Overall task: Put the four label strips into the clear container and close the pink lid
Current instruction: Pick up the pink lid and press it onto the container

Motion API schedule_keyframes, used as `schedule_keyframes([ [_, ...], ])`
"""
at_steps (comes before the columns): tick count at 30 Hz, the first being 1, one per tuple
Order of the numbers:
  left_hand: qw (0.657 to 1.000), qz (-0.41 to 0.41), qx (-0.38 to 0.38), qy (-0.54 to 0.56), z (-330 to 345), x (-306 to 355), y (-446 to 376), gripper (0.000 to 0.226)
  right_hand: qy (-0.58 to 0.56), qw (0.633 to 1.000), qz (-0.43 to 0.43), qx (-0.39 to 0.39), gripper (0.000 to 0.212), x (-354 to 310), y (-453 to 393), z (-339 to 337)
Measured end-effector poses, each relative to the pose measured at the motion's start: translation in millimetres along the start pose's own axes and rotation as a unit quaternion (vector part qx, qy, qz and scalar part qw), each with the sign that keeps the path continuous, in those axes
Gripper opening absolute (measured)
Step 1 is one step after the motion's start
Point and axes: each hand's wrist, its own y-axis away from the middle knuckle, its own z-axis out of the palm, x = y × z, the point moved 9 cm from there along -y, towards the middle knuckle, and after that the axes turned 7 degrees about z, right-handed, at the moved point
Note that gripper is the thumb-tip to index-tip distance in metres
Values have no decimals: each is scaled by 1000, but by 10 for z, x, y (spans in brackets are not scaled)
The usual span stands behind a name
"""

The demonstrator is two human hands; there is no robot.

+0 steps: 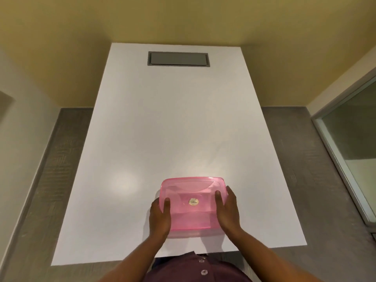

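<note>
Translucent pink plastic lid (193, 202) sits on clear container, near table (173, 119) edge. Left hand (159, 216), right hand (227, 210) fingers clasp lid sides. Strips not visible; seating likely final step.

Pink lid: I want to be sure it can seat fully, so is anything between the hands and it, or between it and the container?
Nothing visible. The left hand and right hand grip the translucent pink plastic lid directly at its two sides, atop the clear plastic container. Its rim is hidden.

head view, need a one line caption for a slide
Both hands, left hand and right hand, press the pink lid on the container at the near edge of a white table.
</note>
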Motion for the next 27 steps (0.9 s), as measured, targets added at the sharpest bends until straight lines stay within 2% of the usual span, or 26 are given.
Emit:
schedule_keyframes([
  [3,998,-38,-18,51,21,32,43,48,-33,997,56,-28,66,-26,-5,15],
  [6,998,-37,-19,55,12,165,-56,49,-49,996,73,-30,61,-124,-106,-28],
  [16,997,-19,-12,75,-64,776,-734,56,-81,994,55,-47,67,-906,-734,-29],
  [27,999,-4,-13,48,-96,1287,-1678,65,-130,988,59,-57,49,-1570,-1413,136],
])
